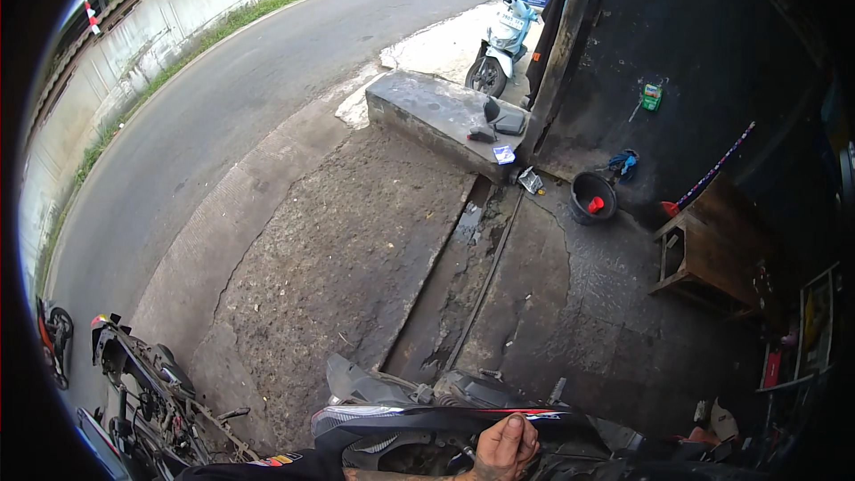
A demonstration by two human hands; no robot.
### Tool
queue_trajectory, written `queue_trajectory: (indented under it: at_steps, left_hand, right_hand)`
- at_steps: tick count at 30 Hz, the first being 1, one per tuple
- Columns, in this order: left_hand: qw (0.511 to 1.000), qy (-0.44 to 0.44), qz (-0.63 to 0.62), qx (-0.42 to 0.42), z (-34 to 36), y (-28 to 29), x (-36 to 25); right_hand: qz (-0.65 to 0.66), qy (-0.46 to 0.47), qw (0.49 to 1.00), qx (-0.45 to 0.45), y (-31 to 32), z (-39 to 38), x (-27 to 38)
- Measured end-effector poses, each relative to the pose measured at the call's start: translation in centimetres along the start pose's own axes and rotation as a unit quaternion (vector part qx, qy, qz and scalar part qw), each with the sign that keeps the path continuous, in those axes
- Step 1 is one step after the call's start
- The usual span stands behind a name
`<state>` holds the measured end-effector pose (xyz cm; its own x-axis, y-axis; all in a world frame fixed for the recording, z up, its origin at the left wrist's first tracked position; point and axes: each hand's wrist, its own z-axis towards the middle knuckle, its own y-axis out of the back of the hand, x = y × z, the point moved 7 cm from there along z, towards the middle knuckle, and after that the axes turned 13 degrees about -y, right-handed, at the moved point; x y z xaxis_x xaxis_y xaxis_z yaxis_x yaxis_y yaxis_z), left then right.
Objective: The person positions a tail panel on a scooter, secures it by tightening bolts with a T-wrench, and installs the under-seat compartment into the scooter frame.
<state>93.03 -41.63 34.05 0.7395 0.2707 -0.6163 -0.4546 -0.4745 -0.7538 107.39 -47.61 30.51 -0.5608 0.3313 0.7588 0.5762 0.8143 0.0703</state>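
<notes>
My left hand (506, 444) is at the lower middle, its forearm coming from the lower left. Its fingers are curled and pressed together at the upper edge of a black motorbike body panel (401, 420) with red, white and silver stripes; what they hold is too hidden to make out. Dark motorbike parts (472, 392) lie behind and below the panel. My right hand is not in view.
A stripped motorbike frame (151, 392) stands at lower left. A drain channel (419, 312) crosses the concrete. A concrete ledge (427, 111) holds small items. A black bucket (579, 205) and wooden cabinet (704, 240) are right. A light-blue scooter (503, 36) stands beside the road.
</notes>
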Motion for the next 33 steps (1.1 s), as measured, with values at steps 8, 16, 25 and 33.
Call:
queue_trajectory:
  at_steps: [8,16,25,33]
  left_hand:
    - [0.995,0.084,0.034,0.045,0.7,-2.4,0.9]
    - [0.958,-0.042,0.222,0.179,4.5,-0.9,-1.1]
    - [0.401,-0.195,0.661,0.604,-8.3,10.6,-12.4]
    - [0.194,-0.117,0.636,0.738,-9.4,17.7,-10.9]
  right_hand:
    - [0.082,-0.090,0.989,-0.086,-0.6,-0.7,-0.1]
    - [-0.084,0.030,0.977,-0.192,2.1,-0.5,8.0]
    - [-0.021,0.061,0.832,-0.551,2.9,-13.0,7.7]
    - [0.351,0.050,0.577,-0.736,-13.8,-24.0,-1.4]
